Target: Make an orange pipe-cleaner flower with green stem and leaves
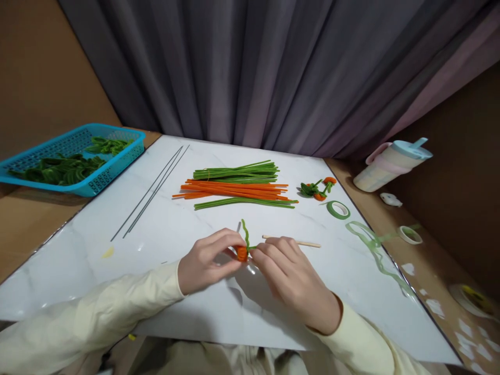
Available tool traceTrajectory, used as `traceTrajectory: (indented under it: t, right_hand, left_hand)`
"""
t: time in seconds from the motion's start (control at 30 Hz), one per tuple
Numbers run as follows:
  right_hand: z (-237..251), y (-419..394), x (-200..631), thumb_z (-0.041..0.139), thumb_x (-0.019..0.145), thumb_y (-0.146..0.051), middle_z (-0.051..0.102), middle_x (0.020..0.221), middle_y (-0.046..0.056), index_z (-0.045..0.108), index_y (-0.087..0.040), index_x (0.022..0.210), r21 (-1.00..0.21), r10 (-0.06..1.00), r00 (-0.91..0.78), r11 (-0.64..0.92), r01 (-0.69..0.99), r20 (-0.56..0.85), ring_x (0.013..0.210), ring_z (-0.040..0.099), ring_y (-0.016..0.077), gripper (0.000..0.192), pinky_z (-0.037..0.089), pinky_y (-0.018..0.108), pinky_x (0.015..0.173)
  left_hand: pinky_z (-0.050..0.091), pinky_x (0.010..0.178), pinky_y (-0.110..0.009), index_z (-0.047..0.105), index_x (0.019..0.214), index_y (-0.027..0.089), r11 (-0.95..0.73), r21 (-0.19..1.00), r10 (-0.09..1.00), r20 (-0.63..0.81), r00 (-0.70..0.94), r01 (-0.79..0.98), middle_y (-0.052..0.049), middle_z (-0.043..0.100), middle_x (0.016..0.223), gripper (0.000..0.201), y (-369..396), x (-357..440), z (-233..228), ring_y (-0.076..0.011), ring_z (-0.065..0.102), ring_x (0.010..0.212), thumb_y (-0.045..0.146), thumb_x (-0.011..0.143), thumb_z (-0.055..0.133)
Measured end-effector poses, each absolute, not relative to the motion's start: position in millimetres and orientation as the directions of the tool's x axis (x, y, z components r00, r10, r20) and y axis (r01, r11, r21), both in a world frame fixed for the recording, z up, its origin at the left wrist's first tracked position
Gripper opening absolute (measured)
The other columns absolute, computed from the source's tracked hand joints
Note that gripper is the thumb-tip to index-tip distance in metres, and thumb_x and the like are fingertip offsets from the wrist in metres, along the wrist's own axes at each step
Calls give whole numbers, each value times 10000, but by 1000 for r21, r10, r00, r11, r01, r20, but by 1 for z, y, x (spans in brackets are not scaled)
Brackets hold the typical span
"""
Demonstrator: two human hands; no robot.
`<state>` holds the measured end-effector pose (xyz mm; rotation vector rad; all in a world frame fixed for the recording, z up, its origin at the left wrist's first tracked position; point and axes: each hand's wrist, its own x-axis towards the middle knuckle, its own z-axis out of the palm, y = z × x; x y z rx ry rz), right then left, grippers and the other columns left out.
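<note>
Near the front edge of the white board [117,271], the left hand [207,263] and right hand [291,281] are pinching a small orange coil [242,253] with its green stem [246,234]; a loosening pinch is likely risking the coil unwinding or the stem slipping free.

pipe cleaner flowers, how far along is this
Done: a small cluster of finished orange-and-green pieces lies near the tape roll. In hand: left hand and right hand pinch an orange bud with a green stem. Left: a large pile of straight pipe cleaners is unused.
</note>
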<state>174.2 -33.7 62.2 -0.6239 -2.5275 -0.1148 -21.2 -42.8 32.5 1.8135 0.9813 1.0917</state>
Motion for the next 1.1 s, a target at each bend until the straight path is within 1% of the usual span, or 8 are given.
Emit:
traceTrajectory:
  t: [0.2, 0.33, 0.47, 0.63, 0.77, 0.87, 0.97, 1.1]
  right_hand:
    - [63, -30, 173, 345, 920, -104, 583, 778, 93, 572, -83, 948, 112, 322, -834, 905, 410, 449, 697, 502, 176, 230, 383, 317, 613]
    - [62, -28, 175, 339, 914, -90, 603, 760, 98, 594, -81, 889, 187, 226, -856, 920, 344, 464, 645, 499, 170, 256, 391, 312, 554]
    - [57, -25, 177, 326, 905, -76, 642, 810, 118, 601, -68, 880, 249, 126, -858, 927, 280, 498, 693, 549, 186, 277, 434, 315, 561]
    - [49, -22, 180, 335, 897, -71, 650, 876, 157, 540, 0, 1037, 221, 138, -837, 930, 294, 530, 742, 589, 201, 258, 462, 302, 532]
    - [45, -19, 179, 366, 888, -64, 647, 832, 143, 533, -8, 1030, 143, 157, -824, 951, 275, 544, 678, 580, 174, 227, 459, 281, 507]
    - [44, -17, 180, 378, 883, -71, 653, 855, 142, 563, -21, 988, 184, 124, -836, 948, 258, 534, 675, 576, 179, 218, 460, 285, 509]
    - [43, -16, 181, 373, 886, -78, 655, 868, 131, 589, -39, 948, 235, 88, -845, 941, 245, 527, 715, 586, 184, 228, 473, 281, 545]
    - [41, -16, 183, 358, 881, -80, 652, 889, 152, 595, -27, 935, 257, 52, -849, 942, 216, 525, 755, 599, 199, 248, 487, 290, 554]
  left_hand:
    - [463, 827, -302, 660, 932, 172, -443, 855, 875, 345, 341, 272, -114, 635, 950, 202, -45, -24, 29, -213, 576, 898, 146, 740, 604]
    - [454, 800, -271, 672, 932, 192, -427, 842, 887, 320, 332, 329, -118, 614, 995, 189, -50, -22, 28, -203, 576, 877, 163, 770, 579]
    - [450, 749, -239, 680, 876, 193, -480, 764, 872, 357, 336, 432, -119, 620, 983, 149, -53, -21, 30, -186, 581, 841, 196, 810, 546]
    - [459, 773, -237, 633, 959, 177, -569, 672, 817, 393, 422, 475, -115, 636, 955, 169, -47, -25, 28, -189, 594, 892, 213, 823, 540]
    - [469, 772, -242, 618, 1000, 164, -609, 635, 789, 419, 450, 475, -115, 652, 929, 197, -47, -26, 26, -190, 607, 882, 207, 817, 557]
    - [469, 738, -230, 656, 938, 178, -606, 597, 795, 433, 425, 526, -121, 650, 970, 158, -50, -24, 24, -188, 611, 868, 199, 825, 547]
    - [477, 717, -221, 660, 927, 178, -666, 505, 745, 468, 475, 549, -121, 645, 975, 161, -48, -26, 22, -177, 614, 834, 191, 832, 530]
    - [495, 627, -197, 613, 914, 152, -814, 321, 569, 607, 554, 485, -120, 639, 935, 132, -41, -29, 20, -150, 617, 754, 170, 838, 506]
